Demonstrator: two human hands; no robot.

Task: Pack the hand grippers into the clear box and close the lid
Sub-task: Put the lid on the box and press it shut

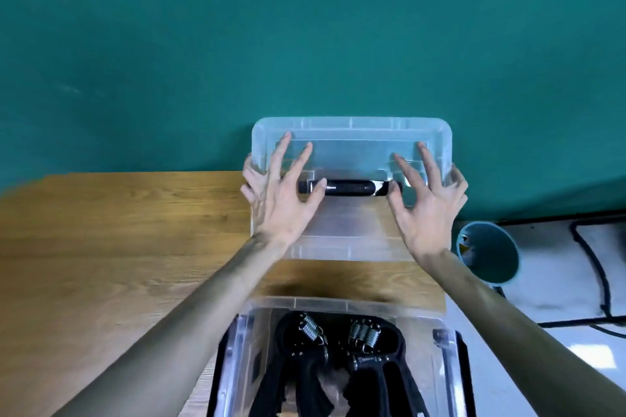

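Teal wall (pixel 305 27) is filling the upper half of the view, and a wooden table (pixel 101 247) is stretching below it. At the table's far edge, a clear lid (pixel 352 132) with a black handle (pixel 349 187) across its middle is being held against the wall. The left hand (pixel 281 200) is gripping the lid's left end with fingers spread over its top and the thumb touching the handle's left end. The right hand (pixel 426 206) is mirroring this on the right end, fingers fanned apart, thumb at the handle's right end. Nearer the camera, the clear box (pixel 244 349) is sitting open, with black hand grippers (pixel 338 369) and their metal springs lying inside it. Just beyond the table's right edge, a teal bin (pixel 491 257) is standing on a pale floor beside black cables (pixel 596 281).
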